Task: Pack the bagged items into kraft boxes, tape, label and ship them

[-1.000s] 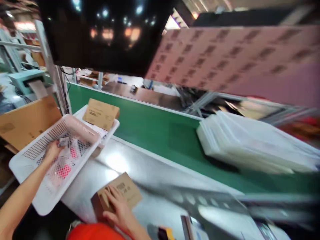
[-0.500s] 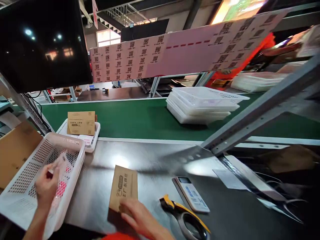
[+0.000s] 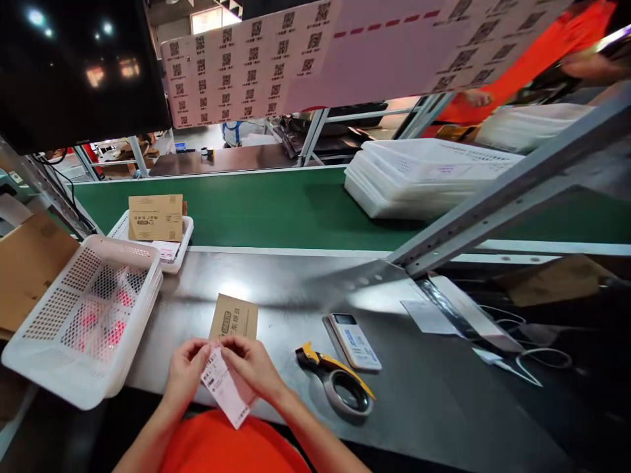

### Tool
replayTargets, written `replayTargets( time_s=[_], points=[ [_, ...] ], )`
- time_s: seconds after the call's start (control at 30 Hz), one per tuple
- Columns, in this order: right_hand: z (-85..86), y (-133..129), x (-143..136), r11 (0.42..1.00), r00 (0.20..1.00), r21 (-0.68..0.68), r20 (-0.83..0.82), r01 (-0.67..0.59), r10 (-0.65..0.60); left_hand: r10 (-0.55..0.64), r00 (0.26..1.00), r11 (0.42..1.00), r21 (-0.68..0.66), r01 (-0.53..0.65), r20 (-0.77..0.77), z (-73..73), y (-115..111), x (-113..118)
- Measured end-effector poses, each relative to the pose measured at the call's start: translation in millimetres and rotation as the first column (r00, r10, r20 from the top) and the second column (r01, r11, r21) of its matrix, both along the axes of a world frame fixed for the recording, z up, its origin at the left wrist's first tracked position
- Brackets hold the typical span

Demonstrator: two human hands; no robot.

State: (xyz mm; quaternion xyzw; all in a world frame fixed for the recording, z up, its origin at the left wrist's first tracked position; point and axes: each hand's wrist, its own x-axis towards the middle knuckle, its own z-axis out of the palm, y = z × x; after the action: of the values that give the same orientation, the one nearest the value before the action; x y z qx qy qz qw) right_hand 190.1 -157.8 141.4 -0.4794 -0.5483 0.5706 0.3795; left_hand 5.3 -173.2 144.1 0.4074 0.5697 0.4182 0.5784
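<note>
Steel bench [image 3: 286,282] beside green belt [image 3: 266,213]: printed slip [image 3: 227,387] in both hands

Bench runs along the near side of the belt, its right part dark. Above the far side hang a black screen [image 3: 81,72], left, and a pink board [image 3: 374,59] printed with codes. At far right, a person in orange [image 3: 537,62] is partly visible.

Slip is at the near edge, left of centre, tilted in front of the wearer's body. Left hand [image 3: 186,368] pinches its upper end, thumb and fingers drawn narrow; right hand [image 3: 252,366] grips the same end, fingers also closed on it. Hands are nearly together.

Box [image 3: 237,318], brown, lies just beyond the hands, its near part hidden; whether they touch it cannot be told.

To the left, a white basket [image 3: 81,387] contains clear and red packets [image 3: 116,332]. Beyond it, a small tray [image 3: 186,244] bears a brown carton [image 3: 155,217]. Right of the hands lie a tape dispenser [image 3: 342,387] and, just beyond, a pale device [image 3: 355,345]. White trays [image 3: 419,184] are stacked on the belt, right of centre.
</note>
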Motion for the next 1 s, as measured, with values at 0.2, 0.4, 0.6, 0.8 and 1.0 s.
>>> replayTargets(
  time_s=[0.2, 0.4, 0.6, 0.8, 1.0],
  points=[
    [-3.6, -6, 6, 0.940, 0.978, 0.339, 0.185, 0.030, -0.098, -0.106, 0.991, 0.994, 0.018, 0.105, 0.079, 0.3, 6, 14],
    [-2.5, -8, 15, 0.869, 0.958, 0.494, 0.257, -0.017, -0.127, -0.202, 0.979, 0.977, 0.066, 0.201, 0.014, 4.9, 15, 19],
    [-11.3, -15, 18, 0.754, 0.902, 0.646, 0.386, -0.114, -0.194, -0.303, 0.948, 0.942, 0.122, 0.314, -0.102, -6.0, 13, 15],
    [-37.9, -5, 18, 0.612, 0.795, 0.745, 0.529, -0.266, -0.298, -0.305, 0.952, 0.952, 0.011, 0.305, -0.001, -39.5, 28, 11],
    [-39.9, 1, 13, 0.507, 0.747, 0.811, 0.524, -0.292, -0.408, -0.211, 0.962, 0.954, -0.180, 0.242, 0.174, -43.6, 32, 16]
  ],
)
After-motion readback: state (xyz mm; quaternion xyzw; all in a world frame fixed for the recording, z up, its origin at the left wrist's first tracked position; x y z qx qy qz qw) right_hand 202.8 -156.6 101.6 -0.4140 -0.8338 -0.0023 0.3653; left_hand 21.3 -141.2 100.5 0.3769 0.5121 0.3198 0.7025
